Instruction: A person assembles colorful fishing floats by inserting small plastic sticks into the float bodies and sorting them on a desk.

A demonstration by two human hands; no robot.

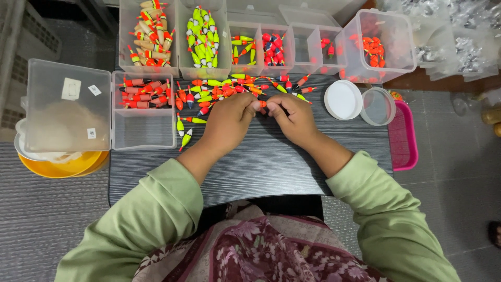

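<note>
My left hand (229, 119) and my right hand (294, 117) meet over the middle of a small dark table (261, 162). Their fingertips pinch one small red fishing float (263, 104) between them. Just beyond the hands lies a loose pile of orange, red and yellow-green floats (219, 91). Two yellow-green floats (183, 130) lie to the left of my left hand. Both arms wear light green sleeves.
Clear plastic boxes of sorted floats (203, 36) line the table's far edge. A clear box (143, 109) with orange floats sits at left, beside a lidded tub (67, 104) on a yellow bowl. A white lid (342, 99), round clear cup (378, 106) and pink tray (404, 137) are at right.
</note>
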